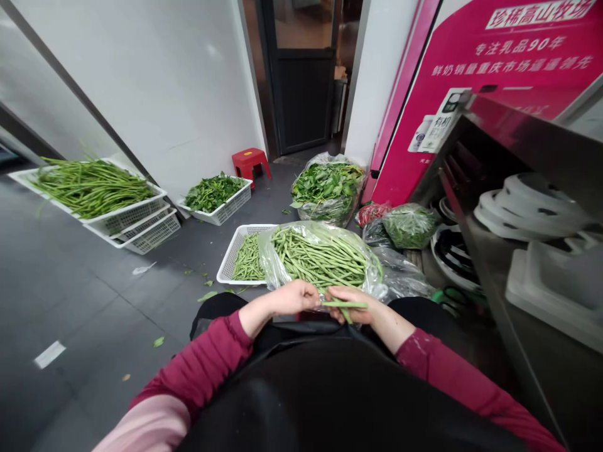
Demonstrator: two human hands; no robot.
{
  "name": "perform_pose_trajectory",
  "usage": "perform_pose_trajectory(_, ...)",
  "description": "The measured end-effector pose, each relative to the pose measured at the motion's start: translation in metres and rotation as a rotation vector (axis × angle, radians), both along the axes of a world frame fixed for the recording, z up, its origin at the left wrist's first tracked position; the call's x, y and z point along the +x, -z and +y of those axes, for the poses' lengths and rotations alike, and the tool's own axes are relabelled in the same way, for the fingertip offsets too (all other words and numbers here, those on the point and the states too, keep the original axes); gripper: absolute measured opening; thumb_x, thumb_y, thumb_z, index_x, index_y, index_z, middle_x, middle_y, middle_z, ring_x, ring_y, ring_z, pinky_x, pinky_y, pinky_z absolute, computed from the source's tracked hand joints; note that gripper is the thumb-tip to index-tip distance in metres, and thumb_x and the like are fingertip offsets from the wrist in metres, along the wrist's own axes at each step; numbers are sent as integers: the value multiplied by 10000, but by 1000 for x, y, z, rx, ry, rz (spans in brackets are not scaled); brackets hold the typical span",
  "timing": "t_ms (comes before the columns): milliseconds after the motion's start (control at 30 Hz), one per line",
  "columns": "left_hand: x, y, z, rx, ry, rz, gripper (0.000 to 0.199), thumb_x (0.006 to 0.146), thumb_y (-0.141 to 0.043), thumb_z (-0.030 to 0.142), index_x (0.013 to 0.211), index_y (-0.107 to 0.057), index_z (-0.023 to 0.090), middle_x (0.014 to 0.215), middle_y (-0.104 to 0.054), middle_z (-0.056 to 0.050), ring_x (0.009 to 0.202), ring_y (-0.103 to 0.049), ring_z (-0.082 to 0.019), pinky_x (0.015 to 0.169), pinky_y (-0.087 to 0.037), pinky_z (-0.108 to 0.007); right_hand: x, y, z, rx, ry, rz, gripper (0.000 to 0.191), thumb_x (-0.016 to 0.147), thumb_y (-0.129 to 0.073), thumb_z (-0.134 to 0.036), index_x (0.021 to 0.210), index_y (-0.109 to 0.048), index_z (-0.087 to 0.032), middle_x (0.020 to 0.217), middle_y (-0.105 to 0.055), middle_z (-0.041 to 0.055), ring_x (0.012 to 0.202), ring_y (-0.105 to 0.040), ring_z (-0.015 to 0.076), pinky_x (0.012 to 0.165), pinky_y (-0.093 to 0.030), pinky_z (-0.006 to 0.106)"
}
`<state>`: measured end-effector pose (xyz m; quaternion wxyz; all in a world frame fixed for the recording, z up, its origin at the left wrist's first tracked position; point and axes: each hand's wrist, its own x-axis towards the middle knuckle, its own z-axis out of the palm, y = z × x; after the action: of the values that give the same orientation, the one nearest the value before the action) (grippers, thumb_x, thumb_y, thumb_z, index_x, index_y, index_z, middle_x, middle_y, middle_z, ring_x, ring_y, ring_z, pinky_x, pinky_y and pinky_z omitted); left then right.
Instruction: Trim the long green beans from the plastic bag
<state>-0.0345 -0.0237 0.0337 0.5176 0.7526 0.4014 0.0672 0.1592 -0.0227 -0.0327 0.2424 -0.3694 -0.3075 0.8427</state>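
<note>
R hand grips a couple of green beans w/ fingers closed; L hand pinches near their tips, over open bag; can't tell if it holds any

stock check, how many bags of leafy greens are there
2: a large open bag near the dark door, and a smaller bag near the shelf. More may be hidden.

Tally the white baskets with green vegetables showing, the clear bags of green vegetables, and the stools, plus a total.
White baskets: 3
Clear bags: 3
Red stool: 1
Total: 7
</note>
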Motion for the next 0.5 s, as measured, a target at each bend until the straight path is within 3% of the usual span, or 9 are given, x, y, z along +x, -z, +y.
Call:
perform_pose_trajectory(33, -2, 3, 8, -134, 7, -22, 200, 688, -532, 329, 676, -571, 133, 553, -514, 28, 435, -384, -56, 433, -291, -185, 0, -3, -5, -6, -124, 33, 319, 722, -542, -465, 789, -491, -157, 576, -528, -6, 388, -432, 65, 333, -279, 169)
perform_pose_trajectory(100, -4, 11, 17, -322, -19, -63, 212, 644, -567, 341, 653, -555, 129, 524, -497, 37, 385, -339, -46, 387, -251, -185, -1, -7, -14, -21, -242, 59, 334, 736, -515, -484, 806, -489, -158, 518, -482, -37, 323, -335, 33, 307, -200, 152)
perform_pose_trajectory(167, 1, 24, 16, -350, -127, -107, 218, 630, -577, 341, 611, -524, 131, 463, -446, 55, 361, -301, -39, 373, -225, -181, -7, -6, -22, -30, -258, 30, 300, 735, -530, -459, 789, -475, -169, 454, -398, -79, 296, -262, 17, 304, -150, 142)
perform_pose_trajectory(233, 14, 40, 10, -251, -320, -145, 226, 654, -556, 335, 578, -483, 136, 423, -395, 69, 363, -290, -38, 386, -230, -175, -17, -1, -29, -6, -152, -1, 280, 731, -539, -446, 748, -443, -183, 432, -348, -99, 296, -259, 22, 309, -157, 141)
perform_pose_trajectory(333, 35, 61, 5, -9, -534, -142, 229, 732, -473, 326, 597, -469, 141, 475, -450, 43, 424, -375, -57, 448, -298, -181, -30, 4, -34, 79, 153, -21, 307, 717, -541, -466, 705, -385, -202, 444, -353, -101, 317, -304, 37, 322, -203, 151)
perform_pose_trajectory(400, 41, 69, 12, 242, -535, -49, 225, 771, -432, 328, 660, -509, 149, 570, -520, 7, 532, -464, -92, 530, -350, -205, -27, 4, -30, 119, 330, -55, 325, 694, -563, -467, 693, -373, -204, 456, -368, -96, 335, -327, 44, 331, -222, 159)
perform_pose_trajectory(500, 31, 70, 35, 539, -489, 221, 249, 818, -370, 327, 776, -552, 162, 698, -569, -44, 683, -526, -148, 640, -380, -255, 0, 4, -15, 142, 569, -76, 344, 666, -590, -462, 665, -363, -203, 452, -332, -100, 347, -313, 43, 345, -231, 165)
